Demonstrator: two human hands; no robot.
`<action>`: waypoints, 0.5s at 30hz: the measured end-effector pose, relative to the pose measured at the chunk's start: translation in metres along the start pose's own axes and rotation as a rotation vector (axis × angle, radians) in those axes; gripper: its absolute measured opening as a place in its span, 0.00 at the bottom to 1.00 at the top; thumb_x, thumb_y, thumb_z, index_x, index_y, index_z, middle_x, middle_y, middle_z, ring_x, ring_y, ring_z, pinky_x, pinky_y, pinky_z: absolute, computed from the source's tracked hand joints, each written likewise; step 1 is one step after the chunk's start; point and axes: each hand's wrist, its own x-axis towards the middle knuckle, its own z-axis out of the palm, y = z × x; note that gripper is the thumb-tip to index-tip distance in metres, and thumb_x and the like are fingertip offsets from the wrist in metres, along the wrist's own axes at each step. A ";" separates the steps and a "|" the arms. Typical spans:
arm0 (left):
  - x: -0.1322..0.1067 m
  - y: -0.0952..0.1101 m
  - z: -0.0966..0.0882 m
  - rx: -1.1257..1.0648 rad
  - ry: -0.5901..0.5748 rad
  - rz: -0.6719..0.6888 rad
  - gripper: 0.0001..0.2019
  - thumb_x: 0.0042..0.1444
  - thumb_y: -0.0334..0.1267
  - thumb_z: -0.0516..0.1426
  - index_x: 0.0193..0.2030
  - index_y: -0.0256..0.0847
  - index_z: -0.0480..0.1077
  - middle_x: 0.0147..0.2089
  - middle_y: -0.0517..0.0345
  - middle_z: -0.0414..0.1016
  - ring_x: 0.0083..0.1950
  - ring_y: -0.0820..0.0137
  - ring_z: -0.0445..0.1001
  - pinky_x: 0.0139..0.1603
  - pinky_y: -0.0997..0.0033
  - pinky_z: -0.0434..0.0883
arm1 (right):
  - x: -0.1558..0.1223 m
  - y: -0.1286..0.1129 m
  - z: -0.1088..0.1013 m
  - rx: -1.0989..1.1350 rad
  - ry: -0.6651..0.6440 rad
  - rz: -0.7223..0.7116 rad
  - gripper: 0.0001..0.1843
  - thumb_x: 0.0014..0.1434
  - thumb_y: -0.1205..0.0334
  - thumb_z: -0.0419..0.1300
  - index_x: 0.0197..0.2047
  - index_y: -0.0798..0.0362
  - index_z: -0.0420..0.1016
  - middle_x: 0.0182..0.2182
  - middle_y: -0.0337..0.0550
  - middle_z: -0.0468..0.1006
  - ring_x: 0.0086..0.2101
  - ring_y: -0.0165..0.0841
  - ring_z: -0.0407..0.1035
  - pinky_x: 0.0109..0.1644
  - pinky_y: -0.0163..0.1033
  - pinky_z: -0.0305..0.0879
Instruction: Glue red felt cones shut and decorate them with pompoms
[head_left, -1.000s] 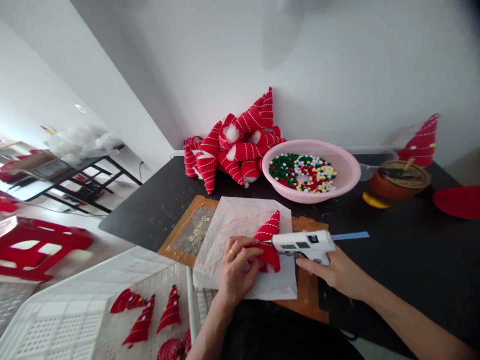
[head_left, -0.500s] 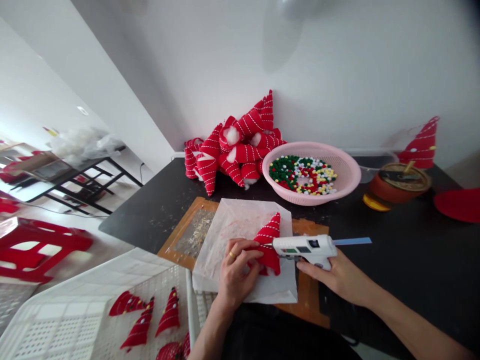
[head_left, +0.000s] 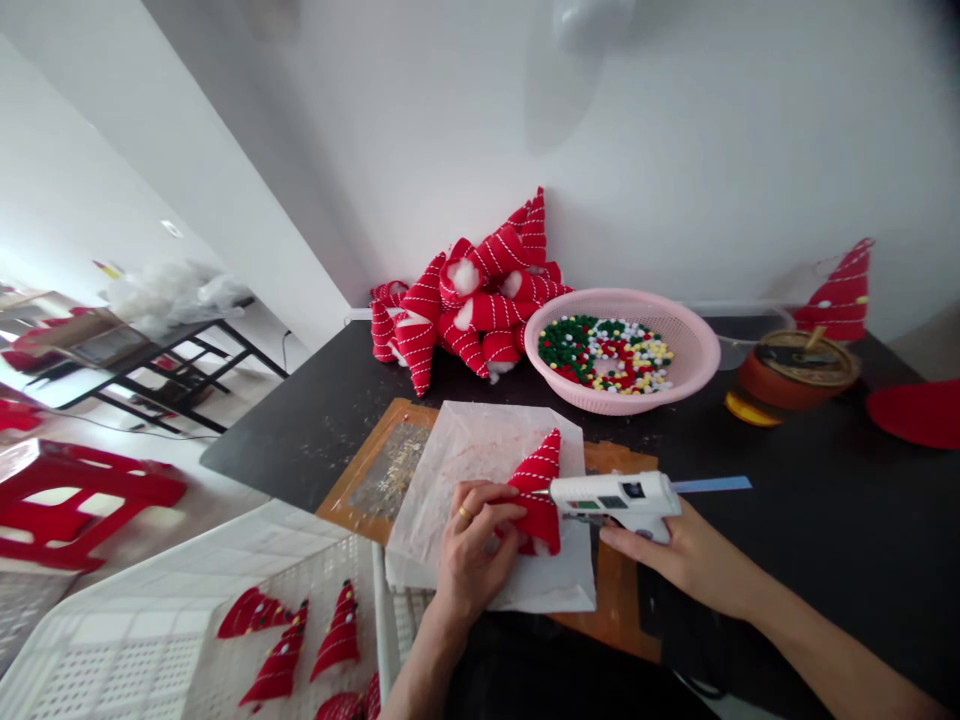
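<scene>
Over the translucent paper sheet (head_left: 457,470) on the bench (head_left: 780,450), I have the left hand (head_left: 476,545) closed around a red striped fabric cone (head_left: 541,500), pinching it near its wide end. The right hand (head_left: 679,555) grips a white hot glue gun (head_left: 615,497), its nozzle (head_left: 555,491) right against the cone's side. The cone looks light, soft and easily squashed; I'd hold it gently low down, well clear of the nozzle.

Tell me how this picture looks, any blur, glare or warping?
In the head view, the wide-angle lens tilts and stretches the red plastic stool at the left, glare washes out the floor beside it, and a soft shadow falls on the white wall.
</scene>
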 end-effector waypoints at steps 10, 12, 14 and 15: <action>0.003 0.002 0.000 0.000 0.012 -0.007 0.13 0.57 0.22 0.57 0.42 0.44 0.76 0.46 0.53 0.78 0.48 0.63 0.72 0.50 0.59 0.73 | -0.002 0.012 -0.002 0.263 -0.031 0.152 0.18 0.59 0.44 0.67 0.36 0.53 0.79 0.30 0.43 0.81 0.32 0.38 0.73 0.38 0.41 0.66; 0.003 0.002 0.000 0.000 0.009 -0.009 0.13 0.58 0.22 0.57 0.42 0.44 0.76 0.46 0.53 0.78 0.48 0.63 0.72 0.50 0.59 0.73 | -0.001 0.010 -0.003 0.299 -0.024 0.134 0.19 0.59 0.44 0.67 0.35 0.53 0.79 0.30 0.45 0.81 0.34 0.39 0.73 0.40 0.42 0.66; 0.003 0.002 -0.001 0.004 0.005 -0.010 0.13 0.58 0.22 0.57 0.42 0.44 0.76 0.46 0.53 0.78 0.48 0.63 0.72 0.49 0.59 0.73 | -0.001 0.006 -0.005 0.329 -0.004 0.116 0.19 0.59 0.44 0.66 0.34 0.53 0.79 0.30 0.46 0.82 0.35 0.40 0.73 0.42 0.43 0.66; 0.003 0.002 -0.001 0.008 0.004 -0.009 0.13 0.58 0.23 0.57 0.42 0.44 0.76 0.46 0.53 0.79 0.48 0.63 0.73 0.49 0.59 0.73 | -0.001 0.004 -0.006 0.341 0.005 0.103 0.19 0.60 0.44 0.66 0.33 0.54 0.79 0.30 0.46 0.81 0.36 0.41 0.73 0.43 0.44 0.66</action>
